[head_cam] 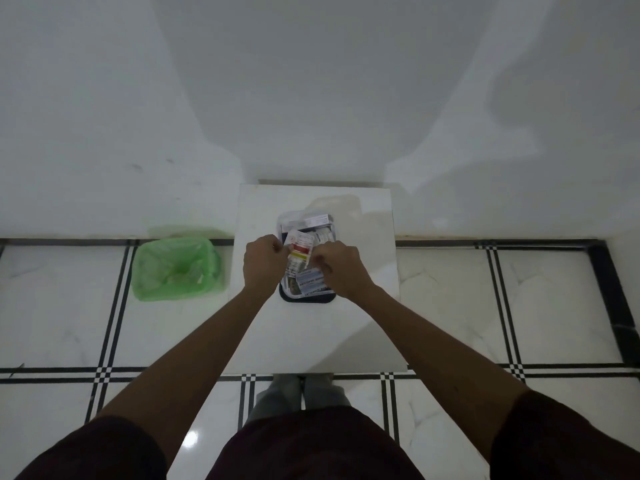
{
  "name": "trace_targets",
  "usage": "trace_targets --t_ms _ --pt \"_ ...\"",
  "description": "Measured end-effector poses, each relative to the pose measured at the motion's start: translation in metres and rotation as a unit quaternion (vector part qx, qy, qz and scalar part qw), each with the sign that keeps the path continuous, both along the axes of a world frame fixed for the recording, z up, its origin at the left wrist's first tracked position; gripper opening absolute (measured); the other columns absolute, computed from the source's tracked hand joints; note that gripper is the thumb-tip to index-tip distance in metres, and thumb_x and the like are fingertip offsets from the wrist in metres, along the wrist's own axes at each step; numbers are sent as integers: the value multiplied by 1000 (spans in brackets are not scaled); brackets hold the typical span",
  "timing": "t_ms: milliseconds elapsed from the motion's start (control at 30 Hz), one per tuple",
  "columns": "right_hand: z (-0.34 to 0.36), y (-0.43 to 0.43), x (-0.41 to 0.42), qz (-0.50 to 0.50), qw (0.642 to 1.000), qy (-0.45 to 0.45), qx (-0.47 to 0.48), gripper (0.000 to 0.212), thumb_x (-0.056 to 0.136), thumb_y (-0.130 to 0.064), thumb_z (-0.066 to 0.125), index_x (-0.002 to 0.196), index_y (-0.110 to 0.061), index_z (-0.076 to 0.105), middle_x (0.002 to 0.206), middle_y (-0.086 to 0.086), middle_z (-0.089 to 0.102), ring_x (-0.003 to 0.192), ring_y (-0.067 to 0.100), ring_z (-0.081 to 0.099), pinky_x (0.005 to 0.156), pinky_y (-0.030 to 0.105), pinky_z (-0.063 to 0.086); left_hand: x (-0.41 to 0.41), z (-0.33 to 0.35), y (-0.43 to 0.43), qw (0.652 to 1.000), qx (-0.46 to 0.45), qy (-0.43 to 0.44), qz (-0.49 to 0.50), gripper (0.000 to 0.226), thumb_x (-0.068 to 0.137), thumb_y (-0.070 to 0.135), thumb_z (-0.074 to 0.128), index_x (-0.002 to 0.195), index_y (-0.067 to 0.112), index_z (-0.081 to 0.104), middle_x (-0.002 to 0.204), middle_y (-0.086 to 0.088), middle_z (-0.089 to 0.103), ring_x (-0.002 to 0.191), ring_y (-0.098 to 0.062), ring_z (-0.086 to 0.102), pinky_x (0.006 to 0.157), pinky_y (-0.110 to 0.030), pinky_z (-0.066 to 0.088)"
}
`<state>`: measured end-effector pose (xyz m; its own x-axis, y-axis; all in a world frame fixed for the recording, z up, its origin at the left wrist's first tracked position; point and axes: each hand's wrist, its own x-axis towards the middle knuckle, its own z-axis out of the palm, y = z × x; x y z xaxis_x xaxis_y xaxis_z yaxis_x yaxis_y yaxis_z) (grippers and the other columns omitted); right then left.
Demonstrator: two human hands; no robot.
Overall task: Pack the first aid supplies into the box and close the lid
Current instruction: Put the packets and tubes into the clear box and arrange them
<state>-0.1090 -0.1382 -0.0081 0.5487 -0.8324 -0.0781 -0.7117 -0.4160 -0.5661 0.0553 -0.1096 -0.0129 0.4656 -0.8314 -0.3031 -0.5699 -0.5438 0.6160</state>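
Observation:
A clear plastic box point(307, 296) with a dark blue base stands on a small white table point(363, 323). It is filled with several first aid packets and cartons. A white packet with red and yellow bands point(300, 249) lies on top of them. My left hand point(265, 263) and my right hand point(341, 268) both pinch this packet, one at each side, over the box. A white carton point(317, 220) lies at the far end of the box. Behind the box, a clear lid point(337, 206) rests on the table.
A bin lined with a green bag point(176, 268) stands on the tiled floor left of the table. The white wall rises right behind the table. My feet point(299, 393) show under the table's near edge.

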Motion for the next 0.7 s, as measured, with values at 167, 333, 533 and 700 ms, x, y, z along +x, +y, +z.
trace_targets --t_ms 167,333,533,700 --pt "-4 18 -4 -51 993 72 -72 25 71 -22 79 91 -18 66 102 7 64 94 27 57 74 42 50 -7 -4 6 999 -34 11 7 27 78 24 72 88 7 53 90 -6 49 77 -21 48 65 -31 36" --pt "-12 35 -16 -102 989 65 -82 26 72 -11 74 95 -7 61 107 17 61 94 35 56 69 44 52 -8 -11 12 995 -31 60 79 22 89 29 56 89 7 51 90 -11 60 82 -28 56 67 -33 38" --pt "-19 31 -15 -130 989 40 -55 23 74 -11 72 93 -6 60 108 17 59 95 34 54 69 43 52 -2 -9 4 987 39 127 87 14 87 20 53 87 6 56 84 -7 63 79 -25 60 62 -34 50" --pt "-22 27 -16 -187 982 -34 -3 25 75 -18 71 96 -12 59 109 12 55 99 27 49 70 36 49 6 -13 0 969 53 208 122 23 77 36 53 86 15 55 94 -11 66 86 -29 67 78 -52 58"
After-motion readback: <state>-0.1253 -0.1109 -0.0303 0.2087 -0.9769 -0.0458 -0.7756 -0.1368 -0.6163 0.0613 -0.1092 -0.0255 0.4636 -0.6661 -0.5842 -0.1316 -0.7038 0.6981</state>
